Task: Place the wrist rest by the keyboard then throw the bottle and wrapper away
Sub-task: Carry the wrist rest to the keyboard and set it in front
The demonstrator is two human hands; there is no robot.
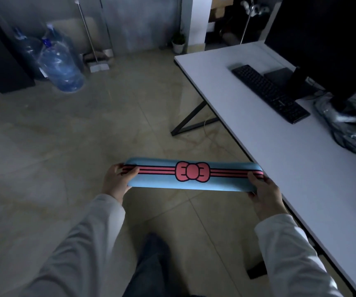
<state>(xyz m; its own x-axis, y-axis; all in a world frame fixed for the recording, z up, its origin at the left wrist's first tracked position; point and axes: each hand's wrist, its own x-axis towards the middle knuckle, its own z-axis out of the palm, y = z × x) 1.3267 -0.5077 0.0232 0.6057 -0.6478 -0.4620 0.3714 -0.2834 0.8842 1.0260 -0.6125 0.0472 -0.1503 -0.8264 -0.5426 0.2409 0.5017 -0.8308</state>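
Observation:
A long light-blue wrist rest with pink stripes and a pink bow is held level in the air above the floor, left of the desk. My left hand grips its left end and my right hand grips its right end. A black keyboard lies on the white desk at the upper right, well apart from the wrist rest. A crumpled clear plastic wrapper lies on the desk right of the keyboard. No small bottle is visible.
A dark monitor stands behind the keyboard. Large blue water jugs stand on the tiled floor at the upper left, beside a dark cabinet. A dustpan with a long handle and a small potted plant stand by the far wall.

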